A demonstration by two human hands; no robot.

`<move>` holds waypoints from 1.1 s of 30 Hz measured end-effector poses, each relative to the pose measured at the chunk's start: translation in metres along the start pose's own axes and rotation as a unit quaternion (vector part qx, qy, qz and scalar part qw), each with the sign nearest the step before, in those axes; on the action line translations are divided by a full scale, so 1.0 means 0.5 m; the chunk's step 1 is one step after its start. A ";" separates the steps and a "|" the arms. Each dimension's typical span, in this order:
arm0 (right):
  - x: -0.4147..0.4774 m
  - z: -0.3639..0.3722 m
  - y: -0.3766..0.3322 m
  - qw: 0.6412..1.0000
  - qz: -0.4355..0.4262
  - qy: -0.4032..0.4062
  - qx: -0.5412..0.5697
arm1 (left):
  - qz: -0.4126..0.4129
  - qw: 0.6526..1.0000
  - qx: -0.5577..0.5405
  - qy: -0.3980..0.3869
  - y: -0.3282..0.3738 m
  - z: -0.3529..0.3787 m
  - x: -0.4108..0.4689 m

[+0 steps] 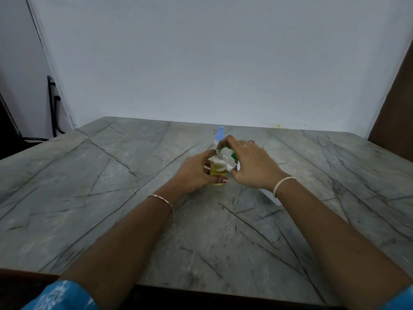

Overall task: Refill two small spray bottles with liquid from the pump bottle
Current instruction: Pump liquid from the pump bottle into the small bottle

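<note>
A small clear spray bottle (219,167) with yellow liquid and foam stands uncapped at the table's middle, my left hand (196,173) wrapped around its body. My right hand (252,164) rests on the green pump head (233,155) of a white pump bottle, whose body (271,196) is mostly hidden under my hand and wrist. The green spout sits right over the small bottle's open neck. Behind them stands a second small spray bottle with a light blue cap (220,133), partly hidden by my fingers.
The grey marble-patterned table (111,175) stretches wide on both sides. A pale wall rises behind its far edge. A black cable (52,104) hangs at the far left, and a dark brown panel (393,108) stands at the right.
</note>
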State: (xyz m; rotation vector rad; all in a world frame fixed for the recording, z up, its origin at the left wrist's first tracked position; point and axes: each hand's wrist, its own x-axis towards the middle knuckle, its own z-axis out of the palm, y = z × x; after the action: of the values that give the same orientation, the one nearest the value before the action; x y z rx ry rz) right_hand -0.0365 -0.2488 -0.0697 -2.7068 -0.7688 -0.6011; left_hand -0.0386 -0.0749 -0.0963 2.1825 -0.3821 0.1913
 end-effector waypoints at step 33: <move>-0.010 -0.008 -0.013 0.999 0.007 0.024 -0.024 | 0.002 1.000 0.002 -0.003 -0.015 0.002 0.009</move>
State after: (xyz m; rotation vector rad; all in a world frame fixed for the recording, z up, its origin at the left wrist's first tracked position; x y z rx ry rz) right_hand -0.0451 -0.2467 -0.0676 -2.7280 -0.7324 -0.6858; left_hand -0.0318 -0.0725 -0.1011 2.1867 -0.3908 0.1873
